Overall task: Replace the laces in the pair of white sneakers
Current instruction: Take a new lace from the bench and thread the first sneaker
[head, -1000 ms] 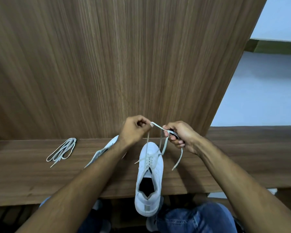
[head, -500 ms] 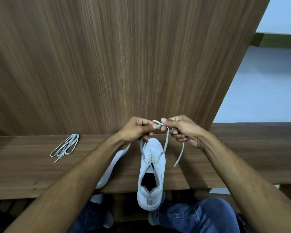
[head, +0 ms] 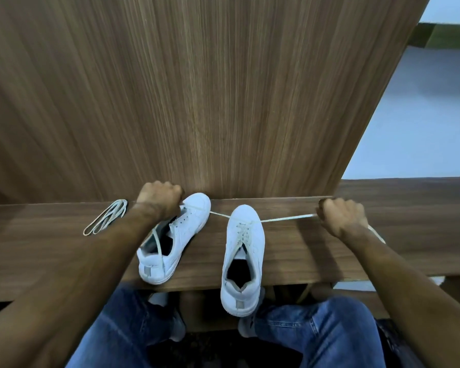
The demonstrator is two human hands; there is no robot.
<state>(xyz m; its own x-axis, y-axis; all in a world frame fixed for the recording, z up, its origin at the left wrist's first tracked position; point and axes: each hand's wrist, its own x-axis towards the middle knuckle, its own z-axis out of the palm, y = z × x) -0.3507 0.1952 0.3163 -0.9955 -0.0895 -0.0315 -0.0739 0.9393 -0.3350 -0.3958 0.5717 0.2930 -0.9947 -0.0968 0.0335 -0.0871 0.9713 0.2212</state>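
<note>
Head view: both hands (head: 158,199) (head: 341,216) grip taut lace (head: 287,218) ends, laced sneaker (head: 243,251) between.

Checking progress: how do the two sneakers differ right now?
The right sneaker has a lace through its eyelets; the left sneaker shows bare eyelets. The right one points straight ahead with its heel over the bench edge; the left one sits angled, fully on it. Both are white.

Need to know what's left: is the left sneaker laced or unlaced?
Unlaced: the left sneaker shows bare eyelets and a gaping tongue; only a loose lace end drapes across it.
</note>
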